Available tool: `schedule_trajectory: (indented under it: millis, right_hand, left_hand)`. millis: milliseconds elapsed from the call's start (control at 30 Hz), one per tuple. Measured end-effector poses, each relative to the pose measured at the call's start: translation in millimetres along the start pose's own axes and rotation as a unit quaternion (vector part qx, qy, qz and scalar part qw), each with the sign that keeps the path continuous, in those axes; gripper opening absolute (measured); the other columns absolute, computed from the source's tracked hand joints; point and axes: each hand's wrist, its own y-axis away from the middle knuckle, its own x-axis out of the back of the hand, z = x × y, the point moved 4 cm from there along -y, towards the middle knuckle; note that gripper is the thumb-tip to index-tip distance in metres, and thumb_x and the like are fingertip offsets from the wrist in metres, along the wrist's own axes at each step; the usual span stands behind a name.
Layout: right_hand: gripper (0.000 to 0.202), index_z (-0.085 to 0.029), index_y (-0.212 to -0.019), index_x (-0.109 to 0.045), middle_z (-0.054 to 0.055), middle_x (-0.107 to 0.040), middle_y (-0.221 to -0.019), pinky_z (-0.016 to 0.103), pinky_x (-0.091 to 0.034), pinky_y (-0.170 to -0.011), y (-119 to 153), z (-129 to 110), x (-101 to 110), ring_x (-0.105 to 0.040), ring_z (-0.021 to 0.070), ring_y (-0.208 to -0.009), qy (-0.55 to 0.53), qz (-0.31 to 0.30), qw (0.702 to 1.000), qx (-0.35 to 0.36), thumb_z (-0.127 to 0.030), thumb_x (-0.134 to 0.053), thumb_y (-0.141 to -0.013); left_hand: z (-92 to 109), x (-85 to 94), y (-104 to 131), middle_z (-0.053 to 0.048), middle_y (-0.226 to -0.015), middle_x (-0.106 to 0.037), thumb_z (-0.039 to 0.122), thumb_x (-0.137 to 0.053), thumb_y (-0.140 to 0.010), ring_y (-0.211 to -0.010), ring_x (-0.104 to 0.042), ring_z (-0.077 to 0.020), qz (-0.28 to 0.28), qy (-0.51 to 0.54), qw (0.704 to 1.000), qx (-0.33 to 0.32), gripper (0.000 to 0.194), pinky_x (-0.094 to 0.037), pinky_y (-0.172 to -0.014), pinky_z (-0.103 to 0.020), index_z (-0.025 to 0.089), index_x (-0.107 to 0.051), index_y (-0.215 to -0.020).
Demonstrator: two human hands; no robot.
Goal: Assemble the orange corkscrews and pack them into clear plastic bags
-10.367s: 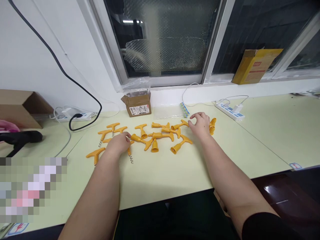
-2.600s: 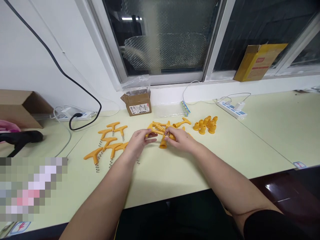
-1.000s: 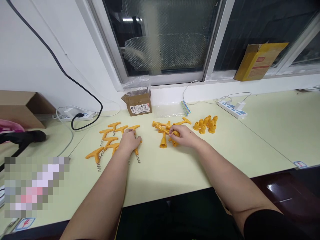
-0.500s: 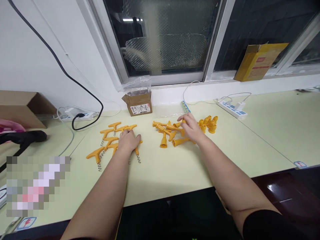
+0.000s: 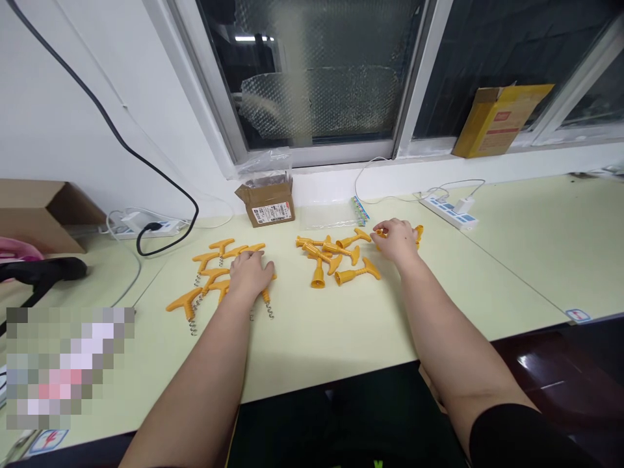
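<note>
Several yellow T-handled corkscrews [image 5: 184, 302] with bare metal spirals lie on the left part of the table. Among them my left hand [image 5: 251, 273] is curled over a corkscrew [image 5: 266, 295] whose spiral sticks out below the thumb; the fingertips are partly hidden. My right hand [image 5: 397, 244] is closed at a group of yellow bell-shaped sleeves [image 5: 419, 233], with a yellow sleeve [image 5: 381, 233] showing between thumb and fingers. Between the hands lie several corkscrews fitted into sleeves [image 5: 358, 271], pointing various ways, some overlapping.
Behind them stands an open cardboard box [image 5: 271, 203] beside a clear plastic bag [image 5: 326, 216]. Power strips [image 5: 446, 211] with cables sit along the wall. A black cable [image 5: 121, 133] hangs down at left, near a larger carton [image 5: 41, 214].
My right hand has moved right, from the corkscrews fitted with sleeves to the loose sleeves, leaving a fitted corkscrew uncovered on the table. My left hand has stayed in place.
</note>
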Motion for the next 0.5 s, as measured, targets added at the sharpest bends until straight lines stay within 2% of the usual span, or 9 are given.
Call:
schedule_trajectory:
  millis: [133,267,367,500]
  right_hand:
    - [0.023,-0.024,-0.096,-0.077,0.01,-0.071,-0.101,0.054,-0.036,-0.1,0.7,-4.8,2.7,-0.052,0.0346,-0.112,-0.03,0.006,0.999,0.025,-0.04,-0.065,-0.085]
    - [0.02,-0.025,-0.092,-0.078,0.009,-0.072,-0.1,0.055,-0.036,-0.101,0.4,-6.5,-3.5,-0.053,0.0347,-0.113,-0.032,-0.04,0.998,0.048,-0.04,-0.07,-0.082]
    - [0.013,-0.025,-0.088,-0.077,0.009,-0.073,-0.097,0.06,-0.032,-0.104,-1.7,2.2,-11.4,-0.054,0.0365,-0.115,0.001,-0.076,0.997,0.012,-0.033,-0.074,-0.078]
    - [0.015,-0.024,-0.091,-0.076,0.008,-0.073,-0.099,0.063,-0.029,-0.107,-6.9,19.1,-16.2,-0.053,0.0363,-0.118,0.03,-0.067,0.997,-0.039,-0.024,-0.07,-0.076]
  left_hand:
    - [4.7,1.9,3.2,-0.02,-0.145,-0.056,0.045,-0.052,-0.088,-0.143,-0.044,-0.0382,0.004,0.026,1.0,-0.014,0.059,-0.032,-0.122,-0.053,0.018,-0.064,-0.138]
    - [6.1,3.0,4.1,-0.018,-0.142,-0.057,0.044,-0.056,-0.085,-0.143,-0.045,-0.0375,0.008,0.036,0.999,-0.023,0.056,-0.033,-0.122,-0.052,0.019,-0.066,-0.135]
    - [5.5,2.4,3.7,-0.018,-0.141,-0.057,0.044,-0.058,-0.084,-0.143,-0.044,-0.0376,0.01,0.05,0.998,-0.027,0.056,-0.034,-0.122,-0.05,0.019,-0.066,-0.134]
    - [5.7,2.0,3.5,-0.018,-0.14,-0.057,0.042,-0.059,-0.085,-0.142,-0.043,-0.0375,0.008,0.062,0.997,-0.035,0.055,-0.033,-0.123,-0.049,0.018,-0.066,-0.134]
